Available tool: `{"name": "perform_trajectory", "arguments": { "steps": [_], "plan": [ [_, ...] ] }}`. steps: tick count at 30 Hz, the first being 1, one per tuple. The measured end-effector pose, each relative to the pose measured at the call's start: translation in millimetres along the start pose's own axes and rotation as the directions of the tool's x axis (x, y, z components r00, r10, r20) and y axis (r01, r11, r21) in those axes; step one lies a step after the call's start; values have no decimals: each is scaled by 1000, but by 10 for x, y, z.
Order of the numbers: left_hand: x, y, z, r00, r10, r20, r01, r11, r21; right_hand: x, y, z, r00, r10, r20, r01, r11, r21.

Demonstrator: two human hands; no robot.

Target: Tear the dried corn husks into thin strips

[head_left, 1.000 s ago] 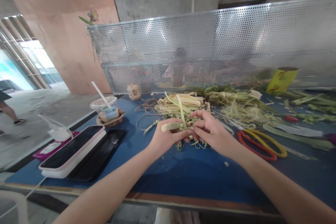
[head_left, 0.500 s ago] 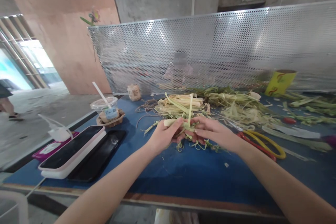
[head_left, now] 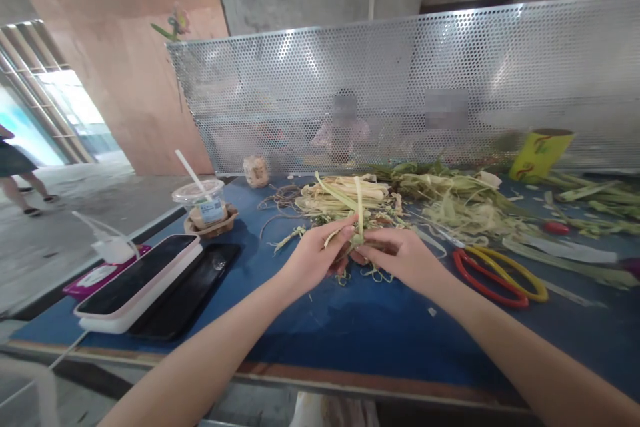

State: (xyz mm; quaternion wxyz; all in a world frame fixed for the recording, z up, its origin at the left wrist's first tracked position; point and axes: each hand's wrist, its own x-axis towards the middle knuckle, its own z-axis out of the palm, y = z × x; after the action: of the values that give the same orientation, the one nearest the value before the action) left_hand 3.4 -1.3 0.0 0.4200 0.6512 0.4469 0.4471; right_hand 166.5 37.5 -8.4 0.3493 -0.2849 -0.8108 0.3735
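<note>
Both hands meet over the middle of the blue table (head_left: 320,340). My left hand (head_left: 320,250) is closed round a pale green plant strip, its thumb on top. Fingertips of my right hand (head_left: 393,250) pinch the same strip (head_left: 359,210), one end of which sticks upright between the hands. Behind them lies a stack of pale dried husks (head_left: 345,193). Thin curly green stems (head_left: 377,275) lie under and just in front of the fingers.
Red and yellow handled scissors (head_left: 493,280) and a leafy green heap (head_left: 450,197) lie right. A yellow roll (head_left: 540,155) stands behind. Left are a lidded cup (head_left: 205,203), phone (head_left: 140,277) and black tray (head_left: 190,293). A perforated metal screen (head_left: 300,80) crosses the back; people show behind it.
My hands have drawn slightly closer together, and the right fingers have curled inward onto the strip. At the far left, the walking person shows more in view.
</note>
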Motion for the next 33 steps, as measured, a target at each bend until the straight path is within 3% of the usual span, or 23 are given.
{"name": "perform_trajectory", "arguments": {
  "steps": [3, 7, 13, 18, 21, 24, 27, 30, 33],
  "plan": [
    [-2, -19, 9, 1000, -11, 15, 10, 997, 73, 10, -23, -4, 1000, -14, 7, 13, 996, 93],
    [0, -24, 46, 1000, 13, 25, -16, 992, 125, 20, -45, 37, 994, 32, 104, -59, 961, 271],
    [23, -19, -12, 999, -49, 18, 47, 996, 70, 21, 9, 69, 988, 150, -24, -137, 946, 294],
    [58, -22, -76, 999, -12, -47, 15, 999, 51, 20, -4, 66, 988, 150, -23, -132, 927, 352],
    [75, -6, -46, 1000, -24, 17, 26, 997, -74, 33, -6, 61, 993, 115, 30, -118, 919, 377],
    [80, -3, -12, 995, -14, 97, 23, 995, -95, 45, 9, 50, 991, 126, 45, -134, 910, 392],
    [79, -23, -3, 995, -36, 92, 42, 997, -63, 45, 28, 25, 995, 72, -76, -50, 965, 258],
    [76, -23, 0, 991, -99, 89, 103, 994, -46, 38, 43, -15, 966, -11, -259, 35, 995, 89],
    [64, 10, 23, 979, -154, 131, 159, 987, -29, 30, 50, -45, 945, 16, -326, 24, 993, 119]
  ]
}}
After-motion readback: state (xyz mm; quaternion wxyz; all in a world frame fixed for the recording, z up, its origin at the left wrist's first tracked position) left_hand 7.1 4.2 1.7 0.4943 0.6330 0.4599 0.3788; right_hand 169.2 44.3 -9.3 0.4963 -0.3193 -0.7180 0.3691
